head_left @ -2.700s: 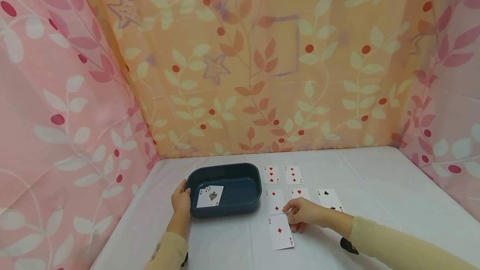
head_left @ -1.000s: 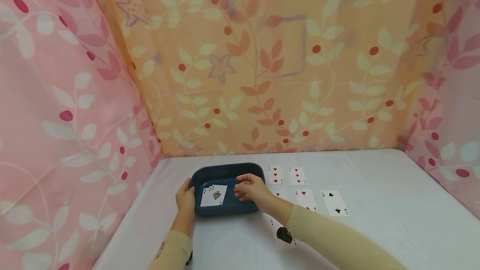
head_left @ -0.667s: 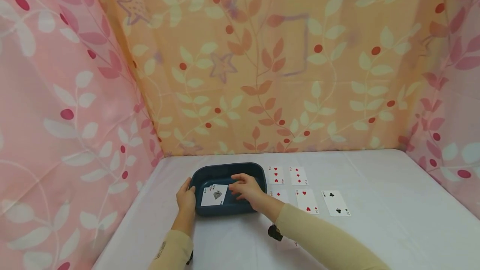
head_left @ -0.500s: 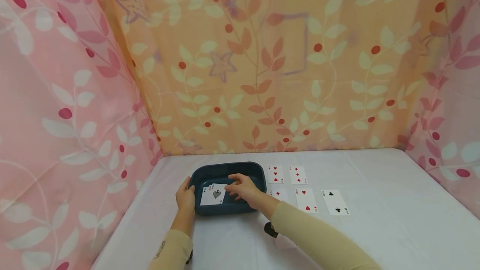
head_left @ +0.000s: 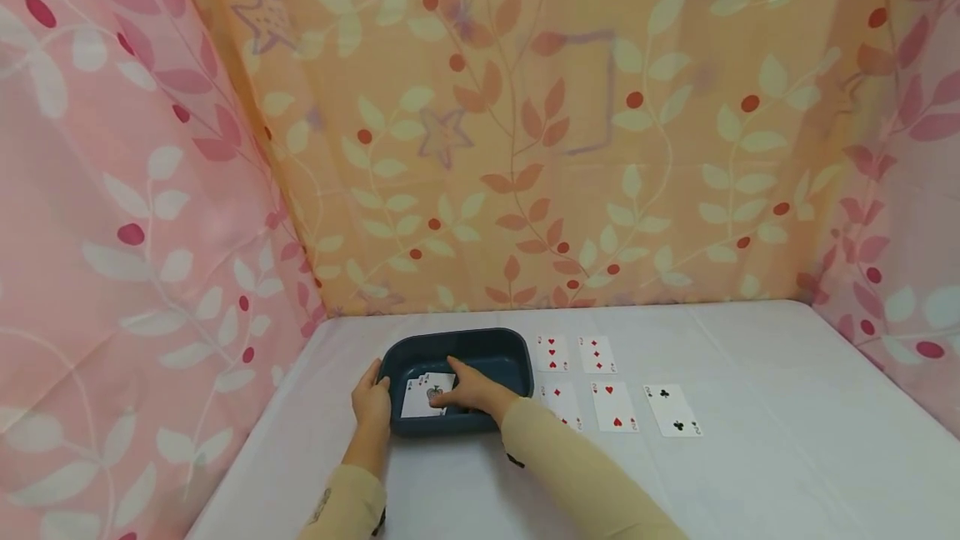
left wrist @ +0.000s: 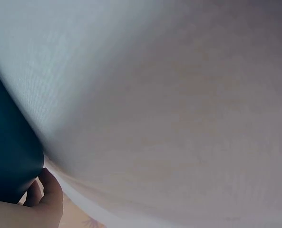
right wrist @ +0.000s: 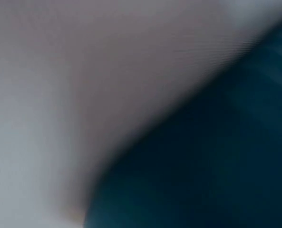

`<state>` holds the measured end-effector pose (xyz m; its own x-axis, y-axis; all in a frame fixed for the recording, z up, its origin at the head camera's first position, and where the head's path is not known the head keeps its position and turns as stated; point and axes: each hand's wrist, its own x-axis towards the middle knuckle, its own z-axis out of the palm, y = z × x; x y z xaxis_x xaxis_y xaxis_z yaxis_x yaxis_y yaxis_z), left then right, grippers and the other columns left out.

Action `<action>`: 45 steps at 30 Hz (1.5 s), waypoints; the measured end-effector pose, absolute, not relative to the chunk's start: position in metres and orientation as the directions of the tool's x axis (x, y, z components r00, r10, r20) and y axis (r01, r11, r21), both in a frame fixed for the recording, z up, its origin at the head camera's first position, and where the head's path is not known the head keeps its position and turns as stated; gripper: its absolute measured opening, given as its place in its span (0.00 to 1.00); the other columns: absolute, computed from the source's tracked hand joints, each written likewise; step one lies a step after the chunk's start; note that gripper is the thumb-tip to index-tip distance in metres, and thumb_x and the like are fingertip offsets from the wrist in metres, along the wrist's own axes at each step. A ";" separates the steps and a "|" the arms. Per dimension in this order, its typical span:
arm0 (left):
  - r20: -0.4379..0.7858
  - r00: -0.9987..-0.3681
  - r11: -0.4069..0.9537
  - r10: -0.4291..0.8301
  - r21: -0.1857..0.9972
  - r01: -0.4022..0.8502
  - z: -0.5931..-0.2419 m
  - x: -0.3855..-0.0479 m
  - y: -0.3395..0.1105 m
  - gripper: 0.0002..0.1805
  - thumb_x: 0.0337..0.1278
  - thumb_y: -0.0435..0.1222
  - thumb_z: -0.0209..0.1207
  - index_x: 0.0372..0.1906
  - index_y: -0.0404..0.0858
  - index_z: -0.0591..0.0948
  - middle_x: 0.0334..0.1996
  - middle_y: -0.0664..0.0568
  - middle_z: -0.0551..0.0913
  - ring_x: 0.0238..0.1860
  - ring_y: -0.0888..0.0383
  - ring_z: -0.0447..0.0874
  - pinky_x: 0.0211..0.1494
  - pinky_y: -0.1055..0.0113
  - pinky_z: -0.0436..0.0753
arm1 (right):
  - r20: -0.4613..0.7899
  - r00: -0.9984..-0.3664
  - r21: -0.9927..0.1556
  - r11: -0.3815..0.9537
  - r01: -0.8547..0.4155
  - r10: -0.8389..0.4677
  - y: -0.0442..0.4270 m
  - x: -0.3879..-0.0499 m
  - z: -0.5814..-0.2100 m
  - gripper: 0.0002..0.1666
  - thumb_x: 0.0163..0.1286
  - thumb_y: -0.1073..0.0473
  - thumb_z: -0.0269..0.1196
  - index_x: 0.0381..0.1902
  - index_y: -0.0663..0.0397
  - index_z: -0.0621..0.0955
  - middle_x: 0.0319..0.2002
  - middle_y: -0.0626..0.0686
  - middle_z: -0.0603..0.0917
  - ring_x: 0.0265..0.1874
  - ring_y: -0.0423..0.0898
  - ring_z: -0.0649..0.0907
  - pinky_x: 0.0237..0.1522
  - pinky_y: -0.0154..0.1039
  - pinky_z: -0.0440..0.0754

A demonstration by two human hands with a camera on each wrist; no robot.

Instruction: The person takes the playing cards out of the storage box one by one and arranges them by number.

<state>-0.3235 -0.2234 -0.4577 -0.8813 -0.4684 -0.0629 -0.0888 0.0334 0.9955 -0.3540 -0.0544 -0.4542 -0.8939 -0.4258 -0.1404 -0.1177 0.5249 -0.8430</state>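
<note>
A dark blue rectangular tray (head_left: 487,422) stands on the white table. In it, at the left, lie a few overlapping playing cards with an ace of spades (head_left: 415,400) on top. My left hand (head_left: 371,400) holds the tray's left end; in the left wrist view its fingers (left wrist: 51,190) curl against the tray's wall (left wrist: 12,142). My right hand (head_left: 476,391) is inside the tray, thumb and forefinger spread apart, the thumb over the ace of spades; contact cannot be told. The right wrist view shows mostly the blurred tray wall (right wrist: 202,166).
Right of the tray lie the three of hearts (head_left: 552,353), three of diamonds (head_left: 597,355), two of diamonds (head_left: 561,403), two of hearts (head_left: 614,407) and two of clubs (head_left: 674,410). My right sleeve (head_left: 570,473) crosses the table in front. Patterned curtains (head_left: 525,123) enclose the table.
My right hand has moved left from beside the ace of diamonds into the tray, then lower over the cards. The ace of diamonds is now hidden by the sleeve. My left hand stays put.
</note>
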 end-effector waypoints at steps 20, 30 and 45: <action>-0.047 -0.875 0.028 -0.481 0.997 -0.069 -0.460 -0.324 -0.221 0.26 0.72 0.25 0.41 0.72 0.30 0.61 0.73 0.37 0.57 0.75 0.42 0.46 0.75 0.50 0.48 | -0.137 -0.920 -0.592 0.775 -0.220 -0.366 -0.069 -0.369 -0.469 0.44 0.48 0.57 0.78 0.58 0.67 0.69 0.47 0.63 0.80 0.44 0.56 0.80 0.55 0.49 0.76; -0.056 -0.879 0.022 -0.474 0.997 -0.076 -0.462 -0.324 -0.224 0.26 0.72 0.25 0.40 0.72 0.30 0.60 0.73 0.36 0.56 0.75 0.41 0.46 0.75 0.49 0.48 | -0.117 -0.932 -0.715 0.680 -0.160 -0.342 -0.070 -0.367 -0.471 0.56 0.43 0.63 0.80 0.63 0.73 0.59 0.40 0.64 0.79 0.38 0.55 0.78 0.51 0.51 0.77; -0.031 -0.874 0.034 -0.485 0.998 -0.054 -0.462 -0.326 -0.225 0.26 0.70 0.24 0.42 0.71 0.29 0.62 0.72 0.35 0.58 0.74 0.41 0.47 0.75 0.50 0.48 | -0.002 -0.890 -0.804 0.530 -0.269 -0.456 -0.066 -0.372 -0.465 0.24 0.51 0.72 0.73 0.38 0.58 0.70 0.25 0.51 0.74 0.24 0.45 0.74 0.30 0.38 0.74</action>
